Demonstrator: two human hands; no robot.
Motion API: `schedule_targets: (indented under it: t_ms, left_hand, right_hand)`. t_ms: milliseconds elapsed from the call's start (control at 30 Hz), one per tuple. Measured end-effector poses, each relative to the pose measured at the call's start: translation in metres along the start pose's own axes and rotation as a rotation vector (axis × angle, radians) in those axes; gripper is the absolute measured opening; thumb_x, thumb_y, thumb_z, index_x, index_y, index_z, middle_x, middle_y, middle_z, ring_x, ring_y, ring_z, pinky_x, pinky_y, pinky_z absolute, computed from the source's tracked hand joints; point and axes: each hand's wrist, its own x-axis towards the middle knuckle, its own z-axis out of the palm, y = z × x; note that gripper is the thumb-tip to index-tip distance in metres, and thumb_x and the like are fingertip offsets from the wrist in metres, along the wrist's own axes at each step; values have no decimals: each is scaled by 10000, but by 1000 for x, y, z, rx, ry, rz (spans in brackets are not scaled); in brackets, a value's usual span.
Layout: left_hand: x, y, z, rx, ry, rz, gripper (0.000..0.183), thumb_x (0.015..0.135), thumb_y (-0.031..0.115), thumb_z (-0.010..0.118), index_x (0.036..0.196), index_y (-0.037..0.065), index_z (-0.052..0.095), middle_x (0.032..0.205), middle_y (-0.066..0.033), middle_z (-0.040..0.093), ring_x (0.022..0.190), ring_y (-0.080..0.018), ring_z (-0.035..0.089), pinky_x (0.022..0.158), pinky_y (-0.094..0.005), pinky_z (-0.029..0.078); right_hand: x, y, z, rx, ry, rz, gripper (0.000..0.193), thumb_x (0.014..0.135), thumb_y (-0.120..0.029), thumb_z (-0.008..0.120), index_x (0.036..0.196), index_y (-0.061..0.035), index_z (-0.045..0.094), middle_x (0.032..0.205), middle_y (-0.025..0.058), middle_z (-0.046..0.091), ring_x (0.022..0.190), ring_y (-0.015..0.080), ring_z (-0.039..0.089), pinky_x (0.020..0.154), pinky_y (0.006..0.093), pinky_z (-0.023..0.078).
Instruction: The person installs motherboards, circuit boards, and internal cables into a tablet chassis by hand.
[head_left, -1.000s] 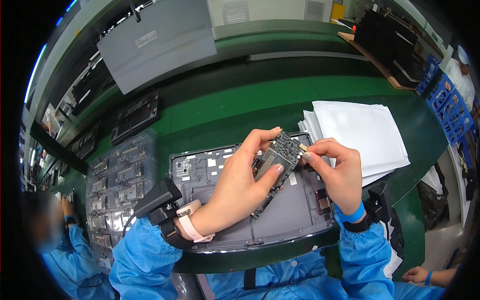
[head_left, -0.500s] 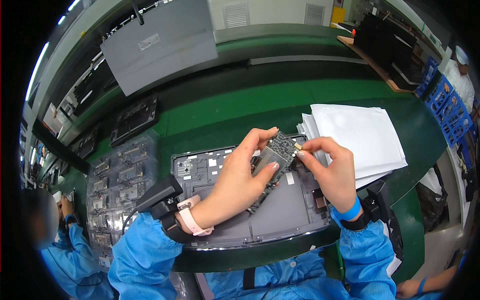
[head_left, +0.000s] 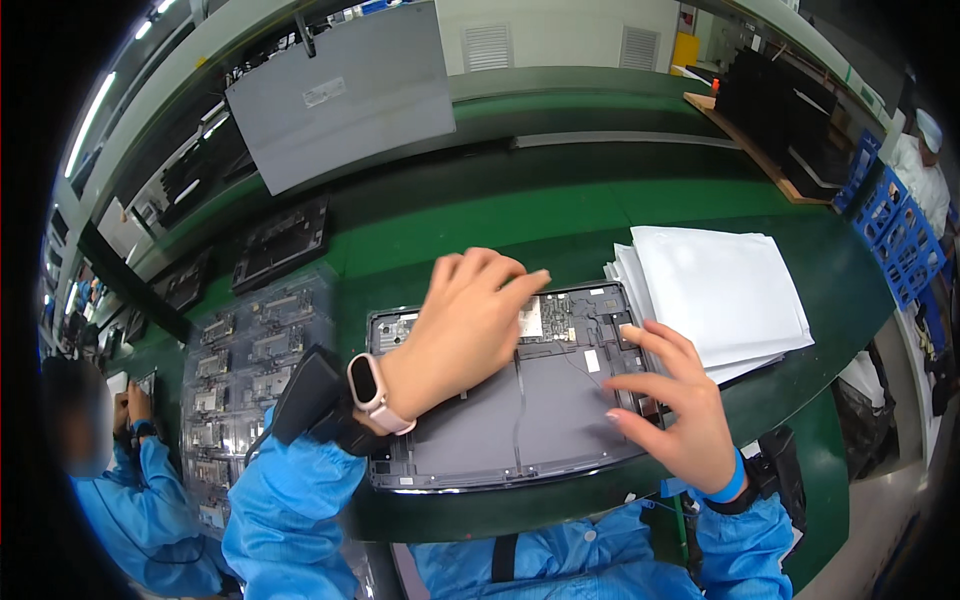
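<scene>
A dark grey device casing (head_left: 480,430) lies flat on the green bench in front of me. A circuit board (head_left: 556,318) with a pale metal shield lies along the casing's far edge, partly hidden by my left hand (head_left: 465,315). That hand hovers over the casing's far left part, fingers apart and holding nothing. It wears a pink watch on the wrist. My right hand (head_left: 682,408) is open at the casing's right side, its fingers spread near the edge and nothing in them. Thin cables (head_left: 520,400) run across the casing floor.
To the left stands a clear plastic tray (head_left: 250,345) with several circuit boards. White padded envelopes (head_left: 720,295) are stacked to the right. Another casing (head_left: 283,243) lies farther back left. A grey panel (head_left: 345,100) hangs above the bench. A co-worker in blue (head_left: 145,500) sits at far left.
The circuit board was held between both hands and now lies in the casing's far part. My left hand has let go and moved back; my right hand has opened and lowered.
</scene>
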Motion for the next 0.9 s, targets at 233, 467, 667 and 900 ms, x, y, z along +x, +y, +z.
schedule_targets:
  t_ms: [233, 467, 667, 900]
  left_hand:
    - [-92, -22, -44, -332, 70, -578, 607, 812, 4, 552, 1375, -24, 327, 1326, -163, 442, 1218, -241, 430, 1030, -350, 318]
    - [-118, 18, -77, -1262, -114, -1126, 602, 860, -17, 521, 1388, -90, 242, 1369, -144, 394, 1229, -179, 415, 1026, -294, 323]
    - [-88, 16, -94, -1284, 116, -972, 533, 843, -37, 470, 1360, -16, 343, 1327, -141, 433, 1232, -198, 419, 1031, -312, 323]
    - [-39, -38, -58, -1352, 375, -1002, 556, 831, -81, 476, 1363, -6, 329, 1215, -182, 501, 1055, -218, 554, 903, -331, 454]
  right_hand:
    - [-34, 29, -17, 183, 26, 305, 410, 714, -86, 711, 1085, 46, 597, 1277, 197, 517, 1173, 327, 507, 975, 380, 402]
    - [-34, 22, -3, 507, -53, 382, 387, 756, -32, 659, 1108, 92, 556, 1297, 202, 507, 1176, 276, 515, 974, 328, 399]
    - [-7, 6, -20, 892, 49, 408, 380, 821, 2, 586, 1183, 89, 509, 1349, 174, 431, 1179, 219, 480, 980, 327, 390]
    - [36, 52, -21, 947, 46, 374, 405, 904, -83, 525, 1273, 72, 468, 1194, 102, 562, 1101, 141, 509, 975, 306, 383]
